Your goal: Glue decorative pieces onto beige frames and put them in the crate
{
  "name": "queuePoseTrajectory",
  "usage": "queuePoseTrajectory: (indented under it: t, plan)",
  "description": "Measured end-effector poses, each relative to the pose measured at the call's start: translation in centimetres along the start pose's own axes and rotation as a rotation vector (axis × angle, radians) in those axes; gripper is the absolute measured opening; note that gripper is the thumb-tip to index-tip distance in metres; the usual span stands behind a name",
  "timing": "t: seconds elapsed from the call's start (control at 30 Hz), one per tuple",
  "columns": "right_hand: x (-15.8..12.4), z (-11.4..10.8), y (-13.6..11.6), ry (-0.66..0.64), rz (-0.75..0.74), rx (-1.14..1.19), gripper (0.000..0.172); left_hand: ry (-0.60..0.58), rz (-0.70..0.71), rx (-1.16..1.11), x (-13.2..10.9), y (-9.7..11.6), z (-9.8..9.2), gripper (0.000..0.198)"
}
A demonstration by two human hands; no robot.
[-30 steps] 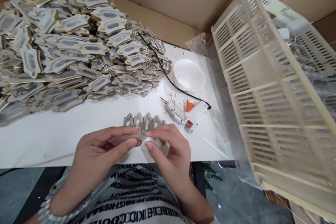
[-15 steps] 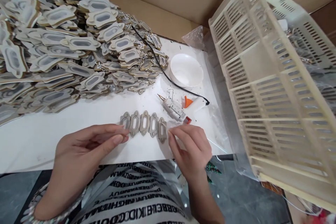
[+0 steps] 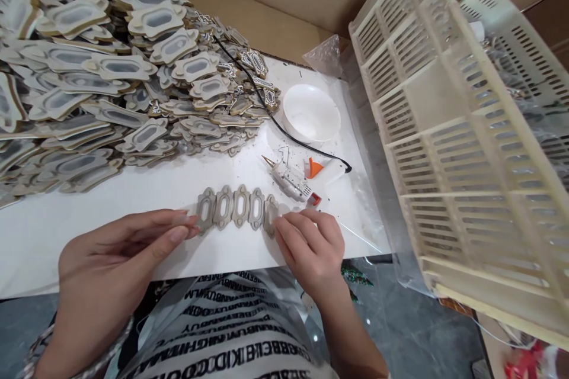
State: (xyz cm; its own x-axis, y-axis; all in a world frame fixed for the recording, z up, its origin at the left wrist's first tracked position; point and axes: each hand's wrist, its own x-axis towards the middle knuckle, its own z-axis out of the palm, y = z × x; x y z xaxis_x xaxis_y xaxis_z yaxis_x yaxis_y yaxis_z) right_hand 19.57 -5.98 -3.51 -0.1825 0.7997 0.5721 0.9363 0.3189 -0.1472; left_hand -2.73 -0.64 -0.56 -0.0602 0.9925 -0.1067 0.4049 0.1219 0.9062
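Several small grey-beige frame pieces [image 3: 240,187] with long oval openings stand side by side in a slightly curved row on the white tabletop. At the row's left end, my left hand [image 3: 133,243] has thumb and fingertips pinched together close by the outermost piece [image 3: 200,226]; a small pale bit shows between the fingers, too small to name. My right hand [image 3: 311,246] is closed, its fingertips at the edge of the rightmost frame piece [image 3: 269,207]. The right thumb is mostly hidden behind the fingers.
A large heap of similar frame pieces [image 3: 120,65] covers the back left. Behind the row lies a glue gun [image 3: 288,180] with a black cord [image 3: 284,130], near a white bowl [image 3: 293,112]. A cream slatted plastic crate [image 3: 427,100] rises at the right, clear plastic beside it.
The view has shifted slightly. My left hand has drawn a little left, away from the row's end. My right hand has come closer to the rightmost frame piece.
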Motion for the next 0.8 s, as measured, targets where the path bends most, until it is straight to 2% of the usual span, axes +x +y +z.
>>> queuePoseTrajectory:
  t: [0.2,0.3,0.37,0.47,0.57,0.67,0.73,0.8]
  plan:
    - [-0.1,-0.3,0.2,-0.062,0.012,0.0,0.013,-0.019,-0.044,-0.053,-0.3,-0.5,0.3,0.007]
    - [0.1,-0.5,0.2,-0.031,0.048,0.004,0.012,-0.05,-0.114,-0.132,-0.4,-0.5,0.6,0.024]
    - [0.3,-0.9,-0.2,-0.003,0.107,0.085,0.014,-0.137,-0.156,-0.159,-0.6,-0.4,0.7,0.035]
    - [0.7,-1.5,-1.5,-0.038,0.224,0.38,0.018,-0.308,-0.18,-0.198,-1.3,-0.5,0.8,0.037]
    - [1.0,-1.8,-3.0,-0.139,0.292,0.729,0.014,-0.461,-0.062,-0.221,-1.8,-1.1,0.7,0.032]
    - [1.1,-1.6,-3.9,-0.167,0.327,0.908,0.009,-0.611,0.112,-0.181,-1.8,-2.1,0.5,0.034]
    - [1.0,-1.5,-4.0,-0.168,0.326,0.944,0.009,-0.626,0.177,-0.152,-1.6,-2.4,0.4,0.036]
    - [0.9,-1.5,-3.7,-0.171,0.327,0.946,0.01,-0.581,0.168,-0.143,-1.6,-2.2,0.4,0.029]
